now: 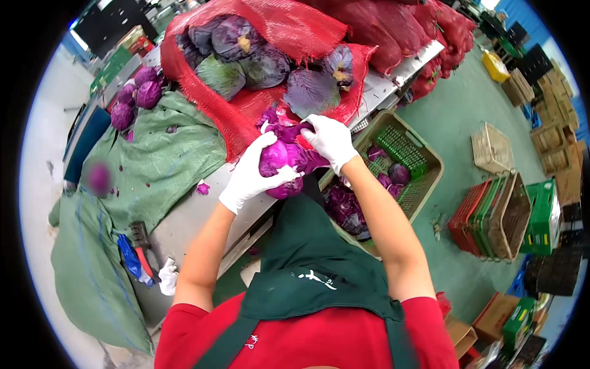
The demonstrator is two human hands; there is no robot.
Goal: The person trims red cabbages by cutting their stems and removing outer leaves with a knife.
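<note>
In front of my apron I hold a red cabbage [275, 161], bright purple and partly peeled, with loose outer leaves at its top and right side. My left hand [249, 172], in a white glove, is wrapped round its left and lower side. My right hand [332, 141], gloved too, pinches a dark outer leaf [314, 160] at the cabbage's right edge. Just beyond lies an open red mesh sack [212, 111] with several dark, unpeeled cabbages [236, 38] in it. Below my right forearm stands a green plastic crate [430, 175] holding loose purple leaves [344, 206].
Several peeled cabbages [148, 95] lie at the back left beside a green woven cloth [178, 135]. A brush [141, 235] and a blue-and-red tool [132, 258] lie on the table's left. Full red sacks [387, 31] are at the back; stacked crates [491, 215] stand on the floor.
</note>
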